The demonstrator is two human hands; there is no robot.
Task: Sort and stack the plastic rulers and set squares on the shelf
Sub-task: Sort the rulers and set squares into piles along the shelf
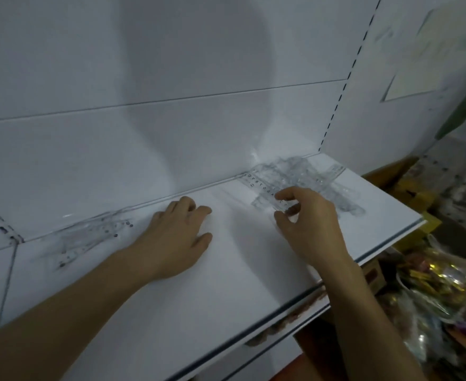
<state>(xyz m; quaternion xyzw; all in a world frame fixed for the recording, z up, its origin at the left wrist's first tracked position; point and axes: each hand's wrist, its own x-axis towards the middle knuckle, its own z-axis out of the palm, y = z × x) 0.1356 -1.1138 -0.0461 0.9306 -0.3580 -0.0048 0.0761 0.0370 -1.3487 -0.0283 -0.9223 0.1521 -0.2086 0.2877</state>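
Left hand (181, 232) rests flat, fingers relaxed, on the shelf (226, 284); at its 3 o'clock, right hand (306, 221) seemingly pinches a clear ruler (264, 192).

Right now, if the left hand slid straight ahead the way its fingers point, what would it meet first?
Probably the back wall of the shelf. The left hand lies flat, fingers pointing at the rear edge, with only bare shelf showing between. Both ruler piles sit off to either side.

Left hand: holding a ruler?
No. The left hand rests flat on the bare white shelf, nothing in it; the right hand pinches a clear ruler.
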